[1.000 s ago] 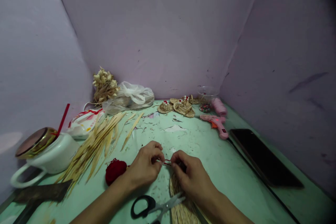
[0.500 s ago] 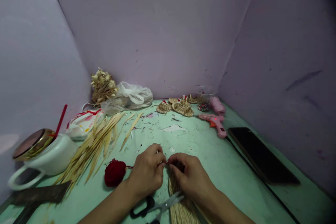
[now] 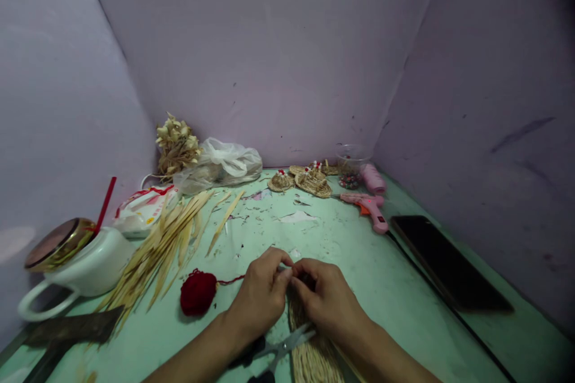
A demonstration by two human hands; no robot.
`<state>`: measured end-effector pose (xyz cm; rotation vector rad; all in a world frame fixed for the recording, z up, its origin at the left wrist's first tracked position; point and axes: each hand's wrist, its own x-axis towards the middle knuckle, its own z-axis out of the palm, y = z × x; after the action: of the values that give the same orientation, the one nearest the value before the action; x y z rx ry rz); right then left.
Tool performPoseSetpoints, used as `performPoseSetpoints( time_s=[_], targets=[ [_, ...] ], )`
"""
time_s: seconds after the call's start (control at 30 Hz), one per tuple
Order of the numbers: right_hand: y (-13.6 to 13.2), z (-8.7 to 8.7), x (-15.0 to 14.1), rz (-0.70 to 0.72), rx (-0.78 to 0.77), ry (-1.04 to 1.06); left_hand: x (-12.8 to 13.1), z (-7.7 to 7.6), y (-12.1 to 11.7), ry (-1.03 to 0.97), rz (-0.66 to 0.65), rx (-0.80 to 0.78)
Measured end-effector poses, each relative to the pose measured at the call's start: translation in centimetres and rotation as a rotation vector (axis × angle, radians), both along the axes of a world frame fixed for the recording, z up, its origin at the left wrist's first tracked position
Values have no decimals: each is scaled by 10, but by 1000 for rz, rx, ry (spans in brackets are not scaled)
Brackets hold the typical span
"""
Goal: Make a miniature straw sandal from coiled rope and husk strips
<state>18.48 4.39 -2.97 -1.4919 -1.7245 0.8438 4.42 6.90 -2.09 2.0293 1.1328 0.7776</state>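
My left hand (image 3: 263,290) and my right hand (image 3: 327,293) meet fingertip to fingertip near the front of the table, both pinched closed. A strand of red yarn (image 3: 231,280) runs from a dark red ball of yarn (image 3: 198,293) under my left hand to the fingertips; the piece between them is mostly hidden. Below my hands lies a coiled, straw-coloured braided piece (image 3: 317,362), partly covered by my right hand. Scissors (image 3: 287,345) with dark handles rest with their blades spread over its left edge, one handle partly behind my left forearm.
Dry leaf strips (image 3: 166,245), a white cup (image 3: 90,266) and a dark-headed tool (image 3: 74,329) lie left. Toward the back are a plastic bag (image 3: 231,161) and small woven pieces with beads (image 3: 312,181). A pink glue gun (image 3: 371,208) and dark phone (image 3: 449,263) lie right.
My left hand has moved slightly right, bringing its fingertips against those of my right hand and closing the small gap. More of the red strand shows beside the ball.
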Motion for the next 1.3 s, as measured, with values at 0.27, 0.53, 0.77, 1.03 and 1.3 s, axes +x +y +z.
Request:
performPoseSetpoints(
  time_s=[0.27,0.53,0.77,1.03,1.3],
  targets=[
    [3,-3,4,-26,-38,92,4,-14,4,-111,38,-263],
    [3,-4,4,-1,-50,106,3,-16,7,-30,102,-199],
    [-2,-4,4,40,125,-41,4,-8,6,80,159,-228],
    [-4,-6,6,126,253,-237,4,-11,7,89,157,-212],
    [-2,2,4,16,101,-252,5,-8,3,35,133,-172]
  ],
)
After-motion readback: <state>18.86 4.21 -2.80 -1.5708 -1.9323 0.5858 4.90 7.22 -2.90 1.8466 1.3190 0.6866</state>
